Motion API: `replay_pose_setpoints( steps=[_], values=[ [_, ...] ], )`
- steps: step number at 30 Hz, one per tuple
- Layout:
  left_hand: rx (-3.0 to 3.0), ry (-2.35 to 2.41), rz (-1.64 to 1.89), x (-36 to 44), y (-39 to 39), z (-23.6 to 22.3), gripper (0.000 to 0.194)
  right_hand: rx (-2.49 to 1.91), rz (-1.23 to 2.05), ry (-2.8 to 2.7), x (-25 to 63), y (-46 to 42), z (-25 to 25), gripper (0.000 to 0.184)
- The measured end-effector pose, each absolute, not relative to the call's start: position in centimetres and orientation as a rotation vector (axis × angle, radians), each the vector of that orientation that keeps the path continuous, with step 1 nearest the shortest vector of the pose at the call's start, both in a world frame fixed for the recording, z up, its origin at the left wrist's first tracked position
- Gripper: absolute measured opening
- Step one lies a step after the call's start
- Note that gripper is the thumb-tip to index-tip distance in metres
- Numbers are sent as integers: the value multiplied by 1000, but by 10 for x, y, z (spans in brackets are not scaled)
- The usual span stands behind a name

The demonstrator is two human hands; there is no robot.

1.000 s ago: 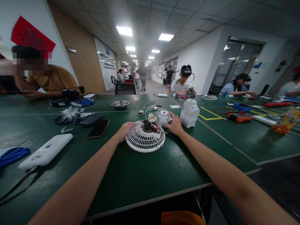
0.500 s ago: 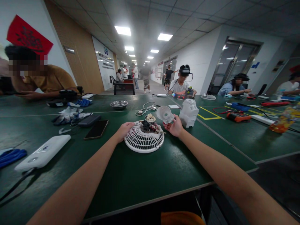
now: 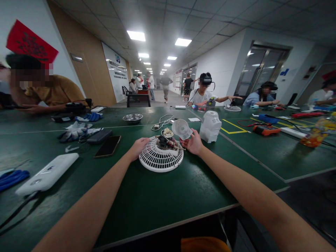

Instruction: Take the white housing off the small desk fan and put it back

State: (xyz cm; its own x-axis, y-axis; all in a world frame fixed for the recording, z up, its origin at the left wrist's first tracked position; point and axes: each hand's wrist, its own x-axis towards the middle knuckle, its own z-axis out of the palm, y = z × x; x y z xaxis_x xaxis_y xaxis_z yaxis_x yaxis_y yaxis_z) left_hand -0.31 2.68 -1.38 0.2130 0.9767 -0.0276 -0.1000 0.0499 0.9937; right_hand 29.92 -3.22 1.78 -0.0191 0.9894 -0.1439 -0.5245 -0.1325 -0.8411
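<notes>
A round white fan grille [image 3: 160,159] lies flat on the green table [image 3: 162,199], with an exposed motor and wires [image 3: 167,140] on top of it. My left hand [image 3: 138,147] rests closed on the grille's left rim. My right hand [image 3: 193,142] holds a white round motor cover [image 3: 181,128], tilted with its hollow side towards me, just right of the motor. A white fan body [image 3: 210,126] stands upright right of my right hand.
A black phone [image 3: 108,146], a dark power bank [image 3: 99,137], gloves [image 3: 73,130], a metal bowl [image 3: 133,117] and a white cable [image 3: 162,122] lie beyond. A white device [image 3: 47,174] sits left. Other people work at the far table edges. An orange meter [image 3: 265,130] lies right.
My right hand lifted the white motor cover off the table, turned its hollow side towards me and brought it left, closer to the motor. My left hand stayed on the grille.
</notes>
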Motion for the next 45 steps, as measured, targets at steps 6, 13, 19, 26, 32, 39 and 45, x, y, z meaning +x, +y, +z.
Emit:
replay_pose_setpoints(
  steps=[6,13,19,26,32,39,45],
  values=[
    [1204,988,1053,-6,32,-18,31,-899,1506,-707,299,-34,19,39],
    [1181,1002,1059,-6,33,-18,31,-900,1501,-715,299,-33,18,39],
    [1186,1019,1061,-5,26,-11,31,-913,1500,-707,298,-36,20,38],
    [1273,1060,1086,-4,28,-14,33,-809,1172,-980,280,-45,27,45],
    [1549,1199,1185,-8,24,-6,26,-864,720,-1660,266,-67,37,76],
    [1869,1021,1385,8,-13,25,26,-940,379,-1947,268,-78,46,87],
    [1971,743,1231,18,-43,40,47,-959,249,-2059,267,-80,49,86]
  ],
)
